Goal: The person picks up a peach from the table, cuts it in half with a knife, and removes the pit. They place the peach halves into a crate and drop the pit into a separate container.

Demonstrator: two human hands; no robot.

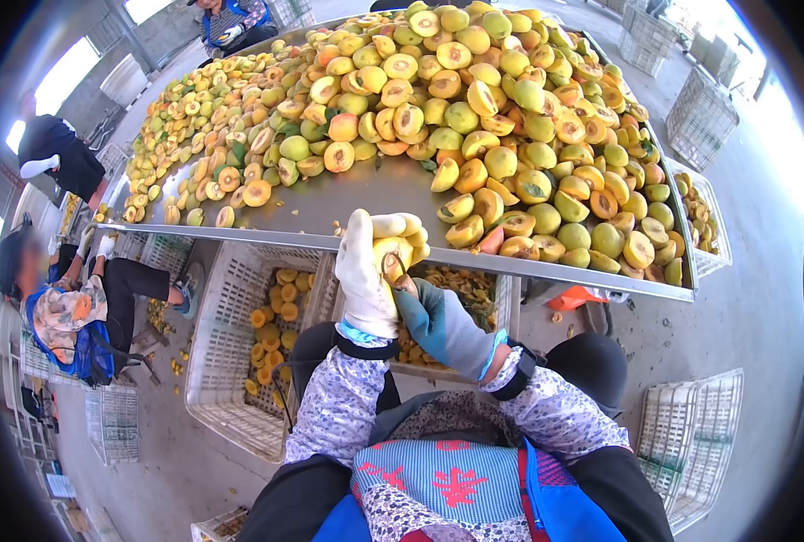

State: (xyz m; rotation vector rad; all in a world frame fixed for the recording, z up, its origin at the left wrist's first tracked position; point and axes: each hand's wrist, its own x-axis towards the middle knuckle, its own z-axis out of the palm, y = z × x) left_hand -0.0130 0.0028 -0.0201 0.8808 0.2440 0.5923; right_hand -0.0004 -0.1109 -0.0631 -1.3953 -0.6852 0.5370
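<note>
My left hand (364, 275), in a white glove, is closed round a yellow peach half (391, 246), cut face toward me, just over the table's near edge. My right hand (447, 327), in a grey-blue glove, is closed just below it. From its fingers a thin dark loop, seemingly a pitting tool (390, 267), reaches against the cut face; its handle is hidden in the grip. Beyond both hands, a big heap of halved peaches (474, 99) covers much of the metal table (348, 197).
Below the table edge stand a white crate (205, 361) with peach halves and another crate with scraps (461, 289). A crate (691, 443) stands at right. Co-workers sit at left (77, 312) and at the far side (230, 23); another person (54, 154) is at far left.
</note>
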